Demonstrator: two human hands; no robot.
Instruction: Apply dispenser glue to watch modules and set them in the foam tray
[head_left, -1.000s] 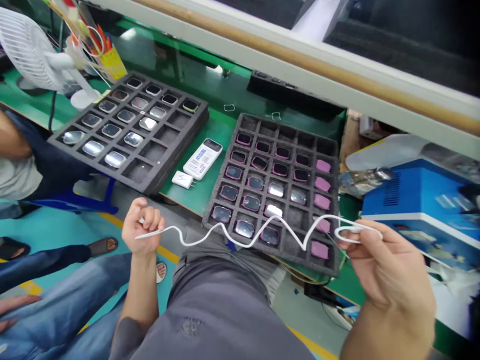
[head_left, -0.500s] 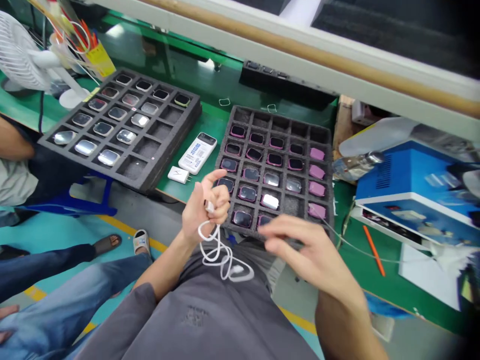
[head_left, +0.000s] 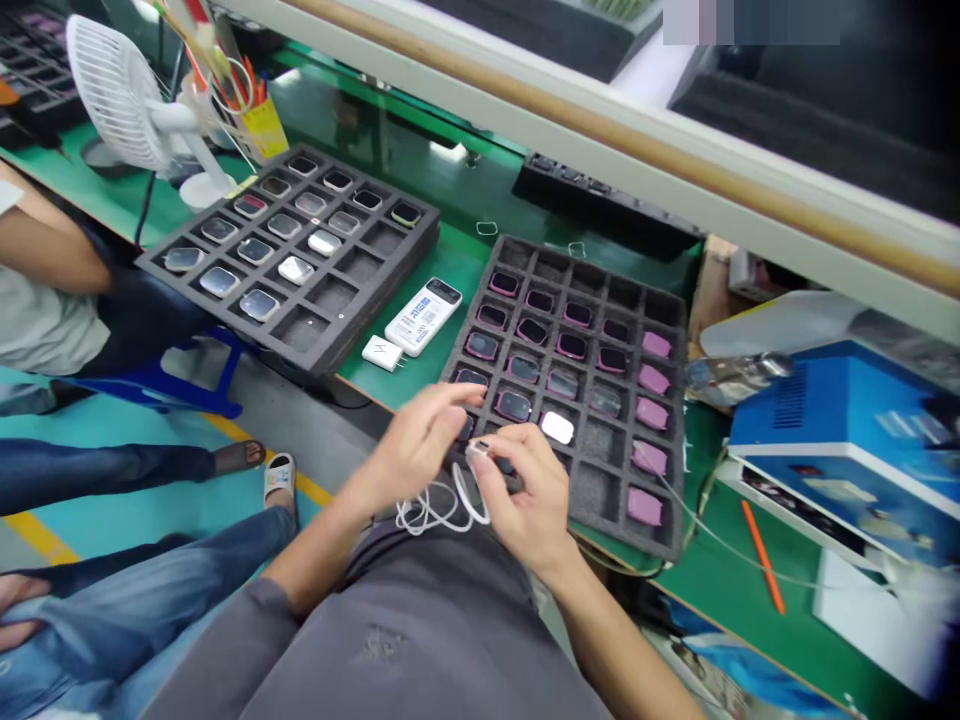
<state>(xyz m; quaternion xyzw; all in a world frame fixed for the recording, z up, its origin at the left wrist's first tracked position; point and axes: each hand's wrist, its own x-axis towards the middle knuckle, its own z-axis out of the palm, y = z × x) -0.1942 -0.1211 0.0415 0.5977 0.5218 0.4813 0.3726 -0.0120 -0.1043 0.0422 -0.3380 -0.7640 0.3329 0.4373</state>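
Note:
A white USB cable (head_left: 431,512) hangs in loose loops in front of my body, below both hands. My right hand (head_left: 529,490) pinches its metal-tipped plug between thumb and fingers, over the near edge of the right-hand foam tray (head_left: 600,455). Close beside the plug, my left hand (head_left: 420,440) has its fingers stretched out and the thumb apart, with nothing visible in its grasp. Smartwatches with dark screens and pink cases fill many of the tray's compartments, and pink pieces (head_left: 651,414) lie in the right column. My hands cover some near compartments.
Another foam tray (head_left: 352,330) of watches lies left. Between the trays are a white power bank (head_left: 424,316) and a white charger (head_left: 382,352). A fan (head_left: 124,95), a blue box (head_left: 847,420) and an orange stick (head_left: 763,556) surround them. A seated person (head_left: 52,290) is at left.
The cable's plug has passed from my left hand to my right. My right hand came left and closed on it, while my left hand's fingers straightened. The camera view has shifted left.

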